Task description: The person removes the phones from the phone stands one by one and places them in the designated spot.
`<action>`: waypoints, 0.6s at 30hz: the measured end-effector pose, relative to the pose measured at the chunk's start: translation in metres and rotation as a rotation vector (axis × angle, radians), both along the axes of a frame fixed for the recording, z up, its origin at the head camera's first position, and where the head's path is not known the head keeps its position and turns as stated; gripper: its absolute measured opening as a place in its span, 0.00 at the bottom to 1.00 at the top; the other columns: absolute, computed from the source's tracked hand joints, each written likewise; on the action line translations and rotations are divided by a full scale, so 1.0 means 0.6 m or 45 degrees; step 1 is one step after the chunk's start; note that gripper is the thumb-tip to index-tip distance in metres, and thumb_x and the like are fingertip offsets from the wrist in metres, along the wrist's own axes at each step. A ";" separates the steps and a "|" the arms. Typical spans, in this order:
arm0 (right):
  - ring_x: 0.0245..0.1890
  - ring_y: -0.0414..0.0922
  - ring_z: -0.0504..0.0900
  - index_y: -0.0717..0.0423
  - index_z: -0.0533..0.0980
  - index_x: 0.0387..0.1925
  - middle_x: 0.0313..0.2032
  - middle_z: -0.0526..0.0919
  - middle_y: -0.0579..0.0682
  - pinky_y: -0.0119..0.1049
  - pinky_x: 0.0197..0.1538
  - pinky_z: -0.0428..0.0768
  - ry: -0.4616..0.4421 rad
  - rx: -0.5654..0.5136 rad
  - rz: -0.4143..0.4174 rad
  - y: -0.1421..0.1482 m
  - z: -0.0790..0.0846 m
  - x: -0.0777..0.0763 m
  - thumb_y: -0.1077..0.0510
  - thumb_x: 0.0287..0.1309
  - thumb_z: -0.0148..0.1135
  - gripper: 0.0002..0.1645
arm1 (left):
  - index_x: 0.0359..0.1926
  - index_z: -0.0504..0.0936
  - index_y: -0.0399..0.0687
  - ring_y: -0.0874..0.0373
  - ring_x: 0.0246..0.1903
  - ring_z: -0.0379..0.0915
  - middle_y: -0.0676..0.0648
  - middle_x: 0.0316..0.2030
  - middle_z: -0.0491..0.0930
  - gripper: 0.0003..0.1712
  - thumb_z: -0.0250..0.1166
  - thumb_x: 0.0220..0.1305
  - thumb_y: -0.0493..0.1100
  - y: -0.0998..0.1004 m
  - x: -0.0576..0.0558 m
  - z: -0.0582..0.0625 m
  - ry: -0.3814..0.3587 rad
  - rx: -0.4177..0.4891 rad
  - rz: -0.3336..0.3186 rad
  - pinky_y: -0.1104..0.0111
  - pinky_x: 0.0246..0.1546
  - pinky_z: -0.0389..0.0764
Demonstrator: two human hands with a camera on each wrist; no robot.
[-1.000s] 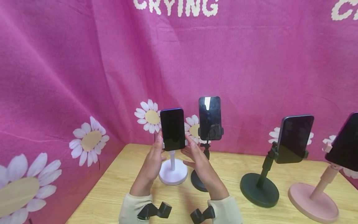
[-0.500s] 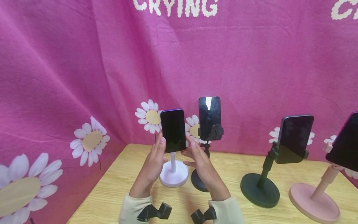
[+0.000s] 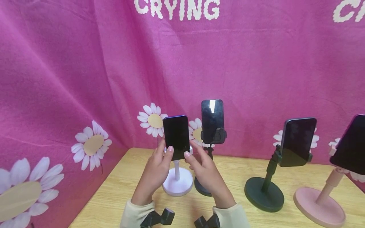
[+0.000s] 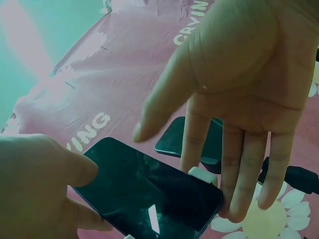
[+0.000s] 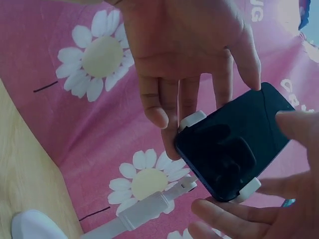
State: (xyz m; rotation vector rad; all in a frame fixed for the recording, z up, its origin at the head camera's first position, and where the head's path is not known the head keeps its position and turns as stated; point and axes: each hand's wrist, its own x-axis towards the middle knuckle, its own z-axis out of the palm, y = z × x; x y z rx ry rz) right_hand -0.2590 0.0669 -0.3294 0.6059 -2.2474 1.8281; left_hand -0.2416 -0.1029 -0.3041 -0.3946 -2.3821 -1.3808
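Observation:
A smartphone (image 3: 176, 137) with a dark screen sits upright in the clamp (image 5: 249, 189) of a white phone stand (image 3: 177, 183). My left hand (image 3: 155, 171) grips its left side, the thumb at the lower screen edge and the fingers along the edge by the clamp. On the opposite side my right hand (image 3: 206, 172) holds the phone, its thumb over the lower right corner. From the left wrist view, the left thumb (image 4: 164, 102) stands close over the phone's edge. The far fingertips are partly hidden behind the phone.
Right behind the right hand stands a black phone stand with a phone (image 3: 212, 120). Further right are a dark green stand (image 3: 264, 194) and a pink stand (image 3: 319, 205), both carrying phones. They share a wooden table (image 3: 114, 190) backed by a magenta flowered cloth (image 3: 256, 63).
The white stand and its phone have come slightly toward me. Both thumbs have moved from beside the phone onto its lower front edges. The other stands keep their places.

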 end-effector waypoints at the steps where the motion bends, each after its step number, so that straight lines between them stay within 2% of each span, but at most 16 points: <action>1: 0.50 0.51 0.80 0.43 0.61 0.70 0.63 0.70 0.52 0.51 0.53 0.78 0.007 0.012 -0.016 0.000 0.000 0.001 0.44 0.66 0.57 0.34 | 0.75 0.50 0.56 0.43 0.68 0.57 0.44 0.70 0.60 0.33 0.49 0.74 0.49 0.001 0.001 0.000 0.008 -0.003 0.000 0.36 0.60 0.58; 3: 0.52 0.51 0.80 0.44 0.61 0.70 0.64 0.70 0.52 0.52 0.55 0.76 0.017 0.030 -0.050 0.000 0.000 0.004 0.46 0.65 0.59 0.34 | 0.75 0.51 0.53 0.43 0.67 0.58 0.43 0.69 0.61 0.33 0.49 0.74 0.50 0.001 0.005 -0.001 0.011 -0.022 0.011 0.37 0.60 0.60; 5: 0.50 0.51 0.81 0.46 0.64 0.68 0.61 0.74 0.54 0.53 0.56 0.75 0.031 0.044 -0.079 0.000 0.000 0.005 0.47 0.64 0.61 0.33 | 0.75 0.52 0.50 0.42 0.67 0.59 0.42 0.69 0.62 0.32 0.48 0.75 0.50 0.001 0.008 -0.001 0.005 -0.037 0.023 0.37 0.60 0.60; 8: 0.44 0.47 0.83 0.50 0.68 0.65 0.48 0.82 0.54 0.52 0.54 0.77 0.034 0.078 -0.127 0.001 0.002 0.007 0.49 0.63 0.62 0.31 | 0.71 0.60 0.46 0.43 0.63 0.63 0.41 0.64 0.67 0.28 0.46 0.75 0.51 0.001 0.014 -0.001 0.009 -0.068 0.059 0.39 0.59 0.63; 11: 0.37 0.43 0.84 0.54 0.70 0.61 0.36 0.85 0.50 0.47 0.48 0.79 0.030 0.122 -0.170 0.002 0.004 0.010 0.49 0.62 0.63 0.28 | 0.60 0.69 0.45 0.47 0.54 0.70 0.42 0.51 0.75 0.20 0.46 0.75 0.50 0.002 0.017 0.001 0.031 -0.102 0.092 0.44 0.55 0.70; 14: 0.35 0.43 0.84 0.56 0.72 0.58 0.32 0.85 0.47 0.43 0.44 0.79 0.032 0.145 -0.188 0.004 0.007 0.013 0.48 0.61 0.64 0.27 | 0.52 0.72 0.45 0.50 0.46 0.72 0.45 0.42 0.75 0.16 0.47 0.75 0.49 0.003 0.021 0.003 0.031 -0.135 0.116 0.48 0.49 0.74; 18: 0.34 0.46 0.85 0.56 0.73 0.56 0.31 0.85 0.48 0.40 0.39 0.78 0.043 0.154 -0.183 0.008 0.010 0.015 0.48 0.61 0.63 0.26 | 0.47 0.72 0.43 0.52 0.42 0.73 0.46 0.37 0.74 0.16 0.47 0.75 0.50 0.004 0.026 0.007 -0.002 -0.152 0.125 0.52 0.44 0.75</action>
